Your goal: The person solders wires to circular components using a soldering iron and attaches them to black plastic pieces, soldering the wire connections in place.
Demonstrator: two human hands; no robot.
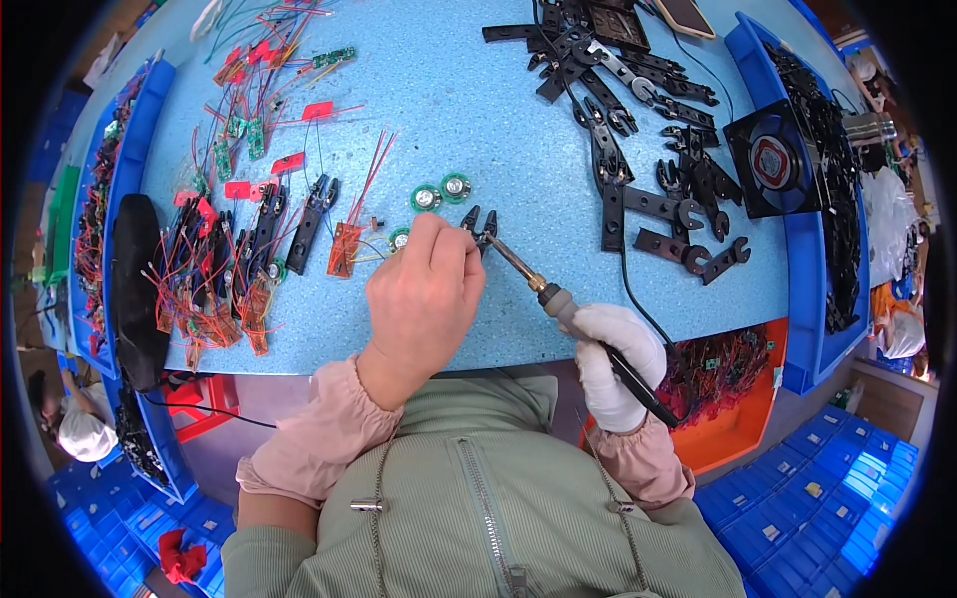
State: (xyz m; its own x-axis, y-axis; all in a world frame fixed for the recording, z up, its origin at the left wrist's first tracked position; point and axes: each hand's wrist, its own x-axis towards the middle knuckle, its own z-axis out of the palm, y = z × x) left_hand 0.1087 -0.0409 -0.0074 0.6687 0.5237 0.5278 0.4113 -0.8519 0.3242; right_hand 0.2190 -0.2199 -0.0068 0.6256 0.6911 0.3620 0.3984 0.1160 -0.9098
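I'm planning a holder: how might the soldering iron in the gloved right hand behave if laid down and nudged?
The soldering iron might roll, since its handle looks round. Its straight metal shaft suggests it would stay stiff, and its slim build suggests modest weight.

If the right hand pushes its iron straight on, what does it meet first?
Most likely the black forked piece at the tip of the soldering iron in the right hand; depth is unclear, so they may already touch.
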